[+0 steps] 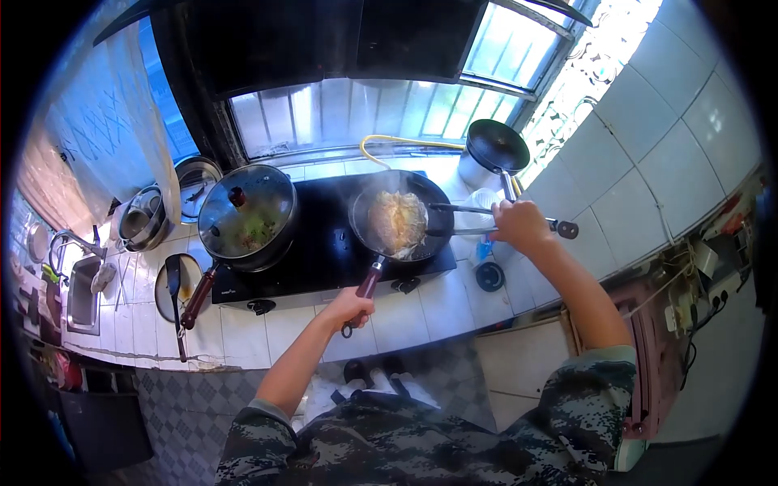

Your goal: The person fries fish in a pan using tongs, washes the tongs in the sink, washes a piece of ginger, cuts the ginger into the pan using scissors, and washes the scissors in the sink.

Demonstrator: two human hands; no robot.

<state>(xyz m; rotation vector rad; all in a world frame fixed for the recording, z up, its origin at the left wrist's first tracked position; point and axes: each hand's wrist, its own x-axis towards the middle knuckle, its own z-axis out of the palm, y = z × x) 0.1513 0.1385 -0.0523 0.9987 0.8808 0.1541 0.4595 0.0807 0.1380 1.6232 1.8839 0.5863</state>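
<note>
A dark frying pan (438,198) stands on the right side of the black gas stove (324,235), with a pale golden piece of food (398,223) in it and some steam above. My left hand (351,309) is closed around the pan's reddish-brown handle. Long metal tongs (463,210) are gripped in my right hand (520,224), their tips over the right part of the pan beside the food. On the stove's left side sits a pot with a glass lid (271,198); green food shows through the lid.
At the left, a plate (168,300) carries a black spatula (173,275). Metal bowls (146,219) and a sink (83,298) lie further left. Behind my right hand stands a pot with a dark pan (498,144) on top. A yellow hose (413,141) runs behind the stove.
</note>
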